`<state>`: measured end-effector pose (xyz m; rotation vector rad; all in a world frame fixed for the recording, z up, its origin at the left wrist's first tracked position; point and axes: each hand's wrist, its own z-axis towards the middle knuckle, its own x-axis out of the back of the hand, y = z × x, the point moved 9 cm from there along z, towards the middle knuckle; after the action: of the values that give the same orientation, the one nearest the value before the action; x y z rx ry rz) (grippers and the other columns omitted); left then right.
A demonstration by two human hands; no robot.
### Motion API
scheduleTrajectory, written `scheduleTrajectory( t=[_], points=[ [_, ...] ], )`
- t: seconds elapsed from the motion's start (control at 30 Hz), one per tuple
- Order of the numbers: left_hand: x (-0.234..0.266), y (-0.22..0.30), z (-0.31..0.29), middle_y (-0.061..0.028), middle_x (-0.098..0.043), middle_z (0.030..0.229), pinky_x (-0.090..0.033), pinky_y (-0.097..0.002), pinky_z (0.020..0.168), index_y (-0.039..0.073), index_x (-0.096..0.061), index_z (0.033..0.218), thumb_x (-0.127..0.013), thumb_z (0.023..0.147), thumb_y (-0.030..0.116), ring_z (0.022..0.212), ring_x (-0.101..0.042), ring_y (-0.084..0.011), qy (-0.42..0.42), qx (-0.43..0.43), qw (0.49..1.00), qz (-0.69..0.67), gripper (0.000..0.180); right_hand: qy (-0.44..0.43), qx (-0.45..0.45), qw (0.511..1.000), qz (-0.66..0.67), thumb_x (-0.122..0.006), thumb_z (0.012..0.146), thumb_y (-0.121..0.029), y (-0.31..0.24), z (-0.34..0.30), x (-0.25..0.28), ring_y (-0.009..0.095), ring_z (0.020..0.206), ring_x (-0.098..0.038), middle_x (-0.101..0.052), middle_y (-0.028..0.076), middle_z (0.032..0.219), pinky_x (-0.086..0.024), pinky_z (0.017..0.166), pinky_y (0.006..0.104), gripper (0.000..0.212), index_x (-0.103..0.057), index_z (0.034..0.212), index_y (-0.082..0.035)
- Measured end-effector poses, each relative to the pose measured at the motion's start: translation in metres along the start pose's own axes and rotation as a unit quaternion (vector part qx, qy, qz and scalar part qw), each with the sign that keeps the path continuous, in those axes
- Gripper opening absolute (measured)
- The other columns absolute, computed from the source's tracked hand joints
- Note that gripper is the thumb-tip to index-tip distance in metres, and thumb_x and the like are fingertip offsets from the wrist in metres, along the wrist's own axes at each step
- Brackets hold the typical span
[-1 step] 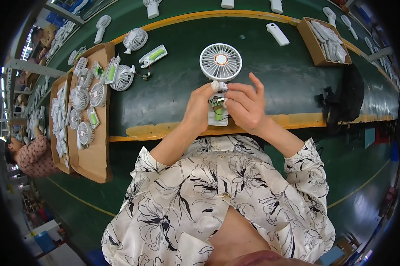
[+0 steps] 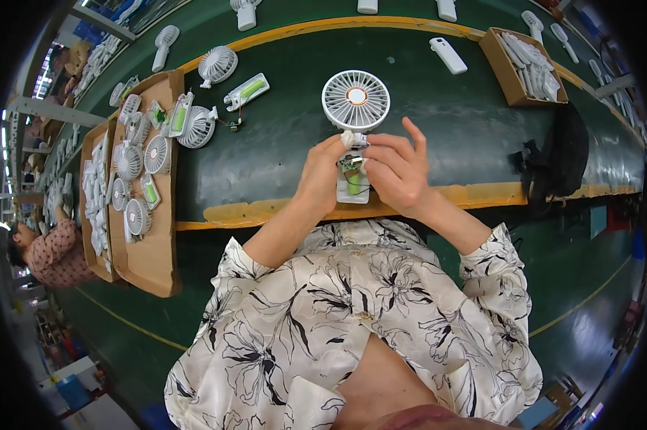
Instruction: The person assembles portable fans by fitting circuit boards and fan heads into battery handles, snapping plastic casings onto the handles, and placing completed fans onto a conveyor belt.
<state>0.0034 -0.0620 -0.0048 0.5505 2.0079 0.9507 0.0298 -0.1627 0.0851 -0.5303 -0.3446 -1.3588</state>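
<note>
A white handheld fan lies in front of me, its round grille pointing away and its opened handle at the table's near edge. Inside the handle are a green circuit board, a green battery and thin dark wires. My left hand is closed on the fan's neck, with a white covering on a fingertip. Opposite it, my right hand pinches at the neck just above the board, one finger raised. What exactly its fingertips grip is hidden.
At left, cardboard trays hold several fans and white parts. Near them lie a loose fan and an opened handle with battery. A white handle shell, a box of white parts and a black bag are at right.
</note>
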Motion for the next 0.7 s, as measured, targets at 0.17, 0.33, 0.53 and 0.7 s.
scheduleTrajectory(
  t=[0.17, 0.33, 0.53, 0.7],
  points=[
    [0.003, -0.008, 0.011, -0.0039, -0.058, 0.081, -0.046, -0.0255, 0.060, 0.001, -0.057, 0.092, -0.046, 0.087, 0.018, 0.071, -0.056, -0.0112, 0.005, 0.007, 1.000, -0.011, 0.021, -0.024, -0.034, 0.999, -0.001, -0.060, 0.061, -0.005, 0.014, 0.000, -0.008, 0.020, 0.086, -0.057, -0.057, 0.003, 0.077, -0.028, 0.094, 0.0514, 0.009, -0.054, 0.068, -0.005],
    [0.012, -0.014, 0.025, -0.0050, -0.058, 0.080, -0.047, -0.0275, 0.059, 0.000, -0.056, 0.091, -0.046, 0.086, 0.017, 0.068, -0.057, -0.0129, 0.028, 0.045, 0.999, -0.014, 0.021, -0.092, -0.079, 0.993, 0.012, -0.059, 0.061, -0.002, 0.035, 0.006, -0.022, 0.022, 0.082, -0.056, -0.056, 0.005, 0.074, -0.034, 0.089, 0.0472, 0.012, -0.054, 0.072, -0.005],
    [0.009, -0.012, 0.036, -0.0114, -0.058, 0.096, -0.049, -0.0348, 0.077, -0.004, -0.050, 0.104, -0.041, 0.088, 0.014, 0.086, -0.059, -0.0204, 0.002, 0.101, 0.994, -0.045, 0.026, -0.120, -0.205, 0.959, 0.155, -0.057, 0.064, 0.007, 0.069, 0.006, -0.032, 0.027, 0.076, -0.055, -0.053, 0.010, 0.087, -0.045, 0.064, 0.0340, 0.014, -0.053, 0.077, 0.002],
    [0.010, -0.011, 0.043, -0.0151, -0.060, 0.090, -0.052, -0.0346, 0.067, -0.006, -0.051, 0.102, -0.040, 0.086, 0.017, 0.077, -0.062, -0.0240, -0.007, 0.103, 0.993, -0.051, 0.030, -0.162, -0.208, 0.950, 0.168, -0.055, 0.066, 0.008, 0.078, 0.009, -0.040, 0.028, 0.074, -0.055, -0.050, 0.012, 0.093, -0.046, 0.061, 0.0339, 0.013, -0.052, 0.079, 0.004]
  ],
)
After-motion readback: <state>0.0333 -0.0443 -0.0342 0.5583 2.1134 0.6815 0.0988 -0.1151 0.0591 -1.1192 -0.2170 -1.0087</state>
